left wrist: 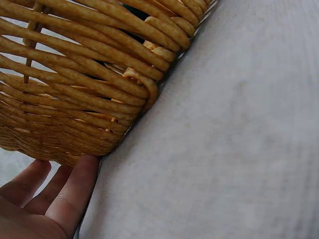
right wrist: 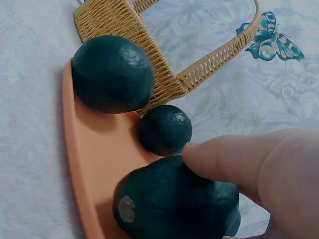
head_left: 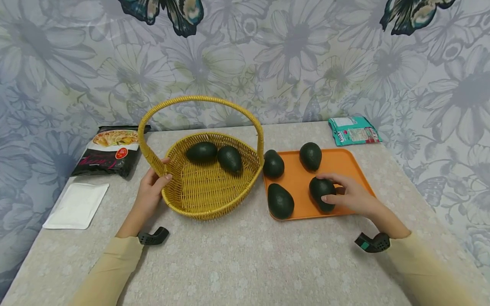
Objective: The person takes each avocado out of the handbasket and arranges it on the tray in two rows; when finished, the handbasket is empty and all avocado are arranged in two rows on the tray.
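Observation:
A yellow wicker basket (head_left: 206, 187) with a tall arched handle stands left of centre, two dark green avocados (head_left: 201, 152) lying at its back. My left hand (head_left: 152, 187) grips the basket's left rim by the handle's base, thumb over the edge; in the left wrist view its fingers (left wrist: 75, 191) press the woven outer wall. On the orange tray (head_left: 302, 187) to the right, my right hand (head_left: 350, 193) holds an avocado (head_left: 320, 194) between thumb and fingers. Three more avocados (head_left: 280, 202) surround it on the tray's left and back. The right wrist view shows the thumb on the held avocado (right wrist: 174, 199).
A black food packet (head_left: 111, 151) and a flat white packet (head_left: 78, 206) lie at the left. A teal packet (head_left: 354, 130) sits at the back right, near the patterned wall (head_left: 291, 63). The tray's left edge is close beside the basket.

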A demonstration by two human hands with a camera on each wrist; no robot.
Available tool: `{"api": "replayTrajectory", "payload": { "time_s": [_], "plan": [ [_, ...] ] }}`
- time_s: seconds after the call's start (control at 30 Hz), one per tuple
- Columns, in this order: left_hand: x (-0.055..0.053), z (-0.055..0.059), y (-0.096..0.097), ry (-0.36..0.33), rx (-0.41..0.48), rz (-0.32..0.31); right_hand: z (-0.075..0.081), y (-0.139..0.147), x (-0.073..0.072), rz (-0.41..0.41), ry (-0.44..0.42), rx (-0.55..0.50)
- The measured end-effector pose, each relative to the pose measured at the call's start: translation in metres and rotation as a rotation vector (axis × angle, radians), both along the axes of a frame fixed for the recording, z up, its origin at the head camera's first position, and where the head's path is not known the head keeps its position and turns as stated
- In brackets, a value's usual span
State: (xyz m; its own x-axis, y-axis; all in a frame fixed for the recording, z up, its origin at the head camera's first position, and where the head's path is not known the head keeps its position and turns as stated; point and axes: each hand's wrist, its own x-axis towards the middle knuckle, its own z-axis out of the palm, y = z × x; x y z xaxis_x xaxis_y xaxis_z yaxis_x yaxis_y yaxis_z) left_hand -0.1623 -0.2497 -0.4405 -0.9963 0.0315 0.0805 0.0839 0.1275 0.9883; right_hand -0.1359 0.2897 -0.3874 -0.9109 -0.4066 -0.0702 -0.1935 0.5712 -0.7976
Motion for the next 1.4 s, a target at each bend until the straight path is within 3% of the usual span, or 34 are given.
{"api": "replayTrajectory", "payload": {
  "time_s": [0.37,0.77,1.4],
  "plan": [
    [-0.0006,-0.0001,-0.0005,-0.009,-0.005,-0.001,-0.0048,-0.0022,0.0059,-0.061,-0.017,0.032],
    [-0.0014,0.0003,-0.0003,-0.006,-0.042,-0.001,-0.0060,-0.0037,0.0096,-0.076,-0.013,0.030],
    [-0.0005,-0.0007,-0.0007,0.006,-0.021,0.002,-0.0099,0.0028,0.0051,-0.070,-0.006,0.000]
  ]
}}
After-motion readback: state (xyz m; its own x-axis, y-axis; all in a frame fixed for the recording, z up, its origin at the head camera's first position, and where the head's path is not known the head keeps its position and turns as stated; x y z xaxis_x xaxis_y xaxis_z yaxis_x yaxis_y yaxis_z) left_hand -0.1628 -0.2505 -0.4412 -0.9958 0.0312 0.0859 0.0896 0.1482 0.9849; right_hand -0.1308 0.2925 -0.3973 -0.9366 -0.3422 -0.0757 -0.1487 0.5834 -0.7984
